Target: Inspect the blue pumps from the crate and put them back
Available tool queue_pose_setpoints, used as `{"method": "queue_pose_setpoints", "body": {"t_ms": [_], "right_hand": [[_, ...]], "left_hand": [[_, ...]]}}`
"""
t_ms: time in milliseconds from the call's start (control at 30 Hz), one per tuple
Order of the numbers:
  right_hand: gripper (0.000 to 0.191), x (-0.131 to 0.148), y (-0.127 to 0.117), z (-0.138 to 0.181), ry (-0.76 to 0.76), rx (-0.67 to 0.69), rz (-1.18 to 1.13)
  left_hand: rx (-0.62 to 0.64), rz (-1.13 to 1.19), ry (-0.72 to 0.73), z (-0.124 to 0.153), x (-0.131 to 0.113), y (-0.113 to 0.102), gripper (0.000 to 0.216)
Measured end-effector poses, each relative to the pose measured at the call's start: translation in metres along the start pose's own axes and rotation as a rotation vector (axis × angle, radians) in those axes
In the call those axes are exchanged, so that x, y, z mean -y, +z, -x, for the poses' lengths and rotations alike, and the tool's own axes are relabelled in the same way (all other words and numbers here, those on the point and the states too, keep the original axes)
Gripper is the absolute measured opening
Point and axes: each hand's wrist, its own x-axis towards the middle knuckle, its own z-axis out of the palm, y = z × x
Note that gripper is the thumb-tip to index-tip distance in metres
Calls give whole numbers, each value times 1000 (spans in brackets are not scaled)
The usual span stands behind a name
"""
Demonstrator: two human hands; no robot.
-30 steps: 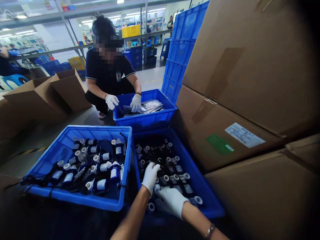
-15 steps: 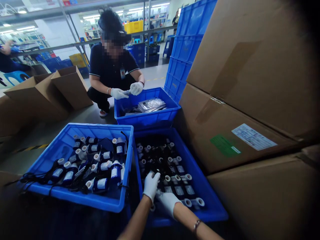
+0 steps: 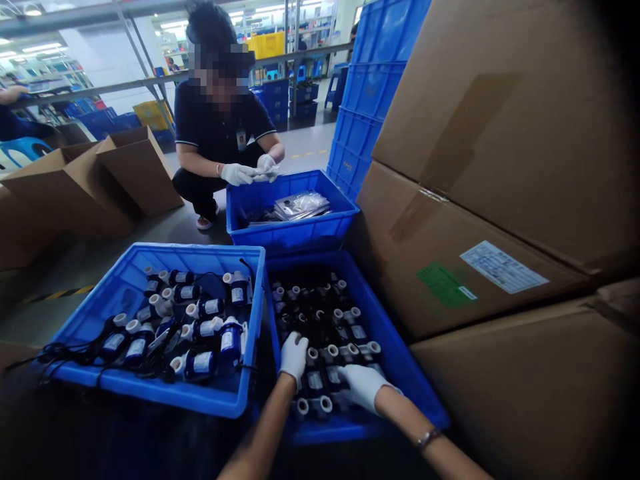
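My left hand [image 3: 294,357], in a white glove, reaches into the left side of a dark blue crate [image 3: 407,393]. Its fingers are curled down beside black cables [image 3: 290,323]; what they hold, if anything, is hidden. To its right, my right hand [image 3: 364,387], also gloved, is low over the rows of units in that crate. Its fingertips are blurred against them, so I cannot tell whether they grip. The units look like small pumps [image 3: 315,380]: dark cylinders with pale labels and white round ports, lined up in rows.
A lighter blue crate [image 3: 245,393] on the left holds loose blue pump-like units [image 3: 200,363] with cables over its rim. A gloved co-worker [image 3: 215,120] squats behind another crate [image 3: 295,235] of bagged flat items. Large cartons [image 3: 480,373] and stacked crates [image 3: 353,127] stand right.
My right hand has moved right, away from my left hand, uncovering ports near the front. My left hand has shifted slightly left and up. The co-worker's hands moved slightly.
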Motion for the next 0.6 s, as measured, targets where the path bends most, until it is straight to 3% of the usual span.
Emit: {"method": "queue_pose_setpoints", "body": {"t_ms": [200,400,500,600], "right_hand": [[57,12,11,-1,28,53,29],[26,0,-17,18,-16,-92,-70],[19,-10,-44,38,18,-186,-160],[32,-13,-73,62,-19,-312,-435]], "left_hand": [[-91,15,-16,7,0,2,40],[-93,9,126,32,-4,-2,43],[-14,-11,201,45,-6,-7,43],[193,-55,291,58,-9,-10,62]]}}
